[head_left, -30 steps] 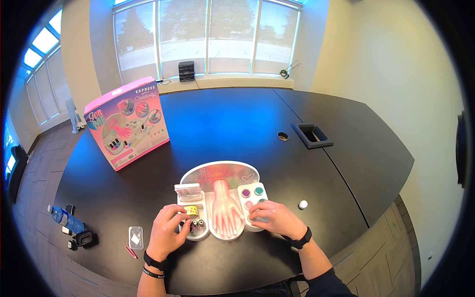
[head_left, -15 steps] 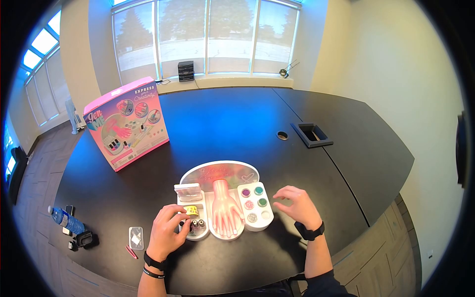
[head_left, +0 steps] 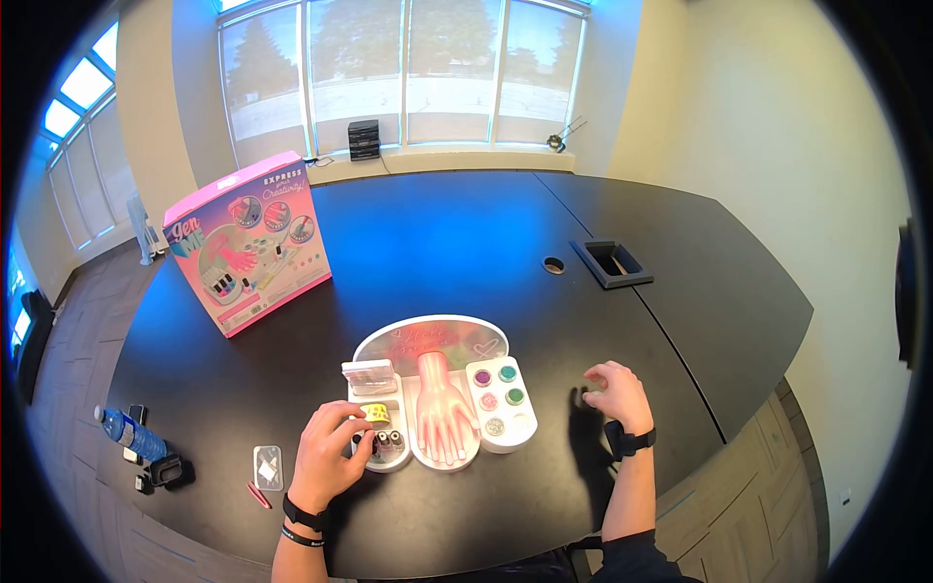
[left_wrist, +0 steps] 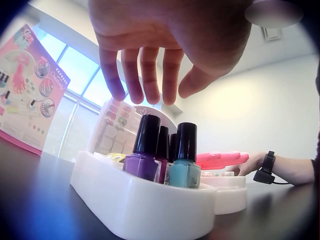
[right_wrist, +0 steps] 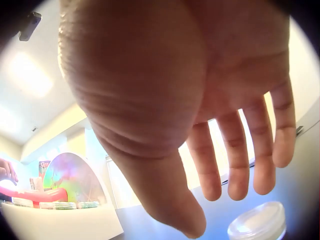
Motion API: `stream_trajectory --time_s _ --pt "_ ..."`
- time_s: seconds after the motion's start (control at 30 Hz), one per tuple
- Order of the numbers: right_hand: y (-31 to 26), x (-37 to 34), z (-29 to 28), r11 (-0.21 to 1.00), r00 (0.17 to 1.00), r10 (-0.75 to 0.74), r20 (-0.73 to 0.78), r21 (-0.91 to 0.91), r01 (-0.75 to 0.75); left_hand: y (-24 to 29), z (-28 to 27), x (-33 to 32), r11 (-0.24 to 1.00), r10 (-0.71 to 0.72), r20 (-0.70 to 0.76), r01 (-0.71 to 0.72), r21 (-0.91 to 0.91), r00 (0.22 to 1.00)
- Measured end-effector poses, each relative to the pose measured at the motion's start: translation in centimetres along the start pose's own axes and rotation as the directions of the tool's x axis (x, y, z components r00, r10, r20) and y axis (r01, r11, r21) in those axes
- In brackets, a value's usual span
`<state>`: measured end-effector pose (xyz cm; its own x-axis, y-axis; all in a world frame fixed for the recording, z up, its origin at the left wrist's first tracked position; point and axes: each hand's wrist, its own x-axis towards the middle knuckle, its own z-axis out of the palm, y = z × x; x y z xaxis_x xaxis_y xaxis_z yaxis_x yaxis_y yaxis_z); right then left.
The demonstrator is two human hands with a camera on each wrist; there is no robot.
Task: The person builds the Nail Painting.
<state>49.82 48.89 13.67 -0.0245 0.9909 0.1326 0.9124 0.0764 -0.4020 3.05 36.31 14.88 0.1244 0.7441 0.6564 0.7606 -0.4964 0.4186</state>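
My left hand [head_left: 328,452] hovers with relaxed, bent fingers over the nail polish bottles at the left of a white manicure stand [head_left: 397,457]. In the left wrist view, a purple nail polish bottle [left_wrist: 140,167] and a teal nail polish bottle [left_wrist: 185,174] stand upright below the fingers, with others behind them. A pink model hand [head_left: 445,418] lies palm down in the middle of the stand. To its right, my right hand [head_left: 624,400] is over the table, fingers loose and apart. A small round clear-lidded jar [right_wrist: 257,222] sits just beyond those fingertips, hidden in the head view.
Glitter pots, including a purple one [head_left: 483,378], sit in the stand's right tray. A yellow patterned roll [head_left: 376,415] is beside the bottles. At left are a pink box [head_left: 253,243], a water bottle [head_left: 131,432], a small clear case [head_left: 268,468] and pink tweezers [head_left: 258,496].
My right hand has moved right, away from the glitter pots, to the spot where the small white jar stood in view. The left hand stays over the nail polish bottles.
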Motion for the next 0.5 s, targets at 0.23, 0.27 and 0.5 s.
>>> stream_trajectory --time_s 0.23,0.27,0.5 --pt "1.2 0.2 0.5 0.998 0.994 0.068 0.081 -0.005 -0.068 0.0 0.0 0.1 1.0 0.007 -0.008 -0.007 0.002 1.0" --pt "1.3 0.2 0.5 0.997 0.993 0.082 0.09 -0.018 -0.081 0.0 0.0 0.1 1.0 0.008 -0.007 -0.008 0.003 1.0" --pt "1.8 0.1 0.7 0.994 0.992 0.094 0.088 -0.057 -0.09 0.0 0.0 0.0 1.0 0.002 -0.001 -0.002 0.003 1.0"
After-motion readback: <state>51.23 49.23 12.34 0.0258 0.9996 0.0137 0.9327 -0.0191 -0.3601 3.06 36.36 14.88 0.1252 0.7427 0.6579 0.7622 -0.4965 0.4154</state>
